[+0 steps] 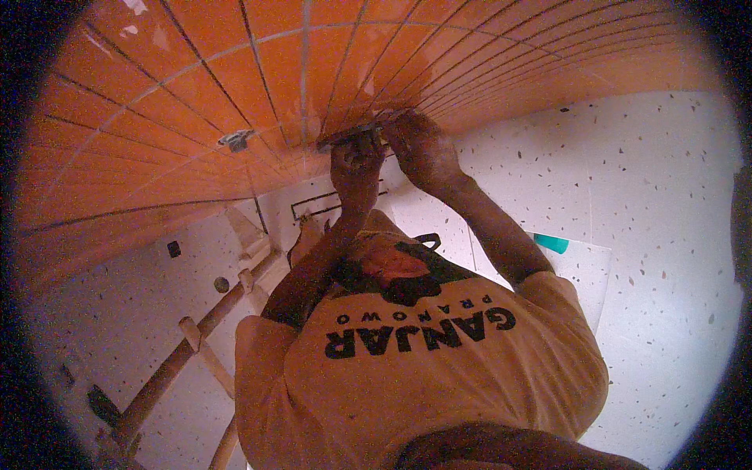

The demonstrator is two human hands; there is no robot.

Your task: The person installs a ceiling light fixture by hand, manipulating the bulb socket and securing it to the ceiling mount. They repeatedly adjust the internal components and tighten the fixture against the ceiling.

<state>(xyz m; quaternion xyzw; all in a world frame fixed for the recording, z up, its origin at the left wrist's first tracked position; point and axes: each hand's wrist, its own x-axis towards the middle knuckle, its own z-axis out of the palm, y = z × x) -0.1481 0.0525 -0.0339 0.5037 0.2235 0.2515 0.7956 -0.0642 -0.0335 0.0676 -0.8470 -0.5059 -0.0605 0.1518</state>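
Both my hands are raised to an orange wall [258, 63] ruled with dark, grid-like lines. My left hand [359, 160] is closed, its fingers curled at a dark, flat, narrow thing [345, 142] against the wall's lower part. Close beside it, my right hand [424, 153] has its fingers bent and pressed together at the other end of that dark thing. Shadow and the fingers hide most of it, so its kind cannot be made out. Further left on the wall is a small grey opening [235, 140] with ragged pale edges.
A wooden ladder-like frame [192, 333] of round poles lies at left. Below spreads a white speckled floor [666, 235], with a dark rectangular outline [313, 205] near the wall. A pale sheet with a green strip [551, 244] is at right; a small dark square [174, 249] is at left.
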